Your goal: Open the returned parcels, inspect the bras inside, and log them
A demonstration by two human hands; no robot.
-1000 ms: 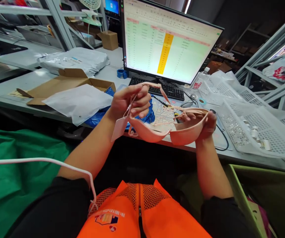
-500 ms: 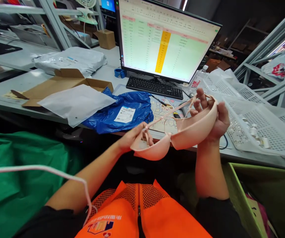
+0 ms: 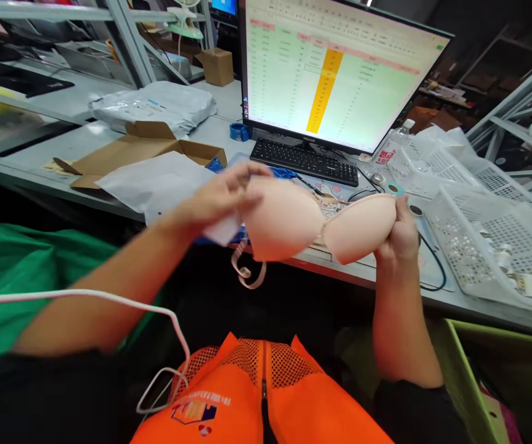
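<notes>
A pale pink bra [image 3: 284, 219] is stretched out in front of me above the desk edge, the smooth outsides of its cups facing me. My right hand [image 3: 402, 231] grips its right end, thumb in front and the other fingers partly behind the cup. At the left cup's outer edge is my left hand [image 3: 222, 197], blurred by motion, with thumb and fingers around the edge. A loose strap [image 3: 249, 274] dangles in a curl below the left cup. The cups' insides are hidden.
Behind the bra stand a keyboard [image 3: 305, 161] and a monitor [image 3: 330, 74]. An opened cardboard box [image 3: 122, 154] and a white plastic sheet [image 3: 155, 179] lie left. White perforated baskets [image 3: 492, 246] line the right; a green bin [image 3: 460, 351] is below. A white cable [image 3: 108, 295] crosses my left arm.
The bra has turned so its cup fronts face me, and its left side has risen. My left hand has moved up and left. The view has shifted slightly left.
</notes>
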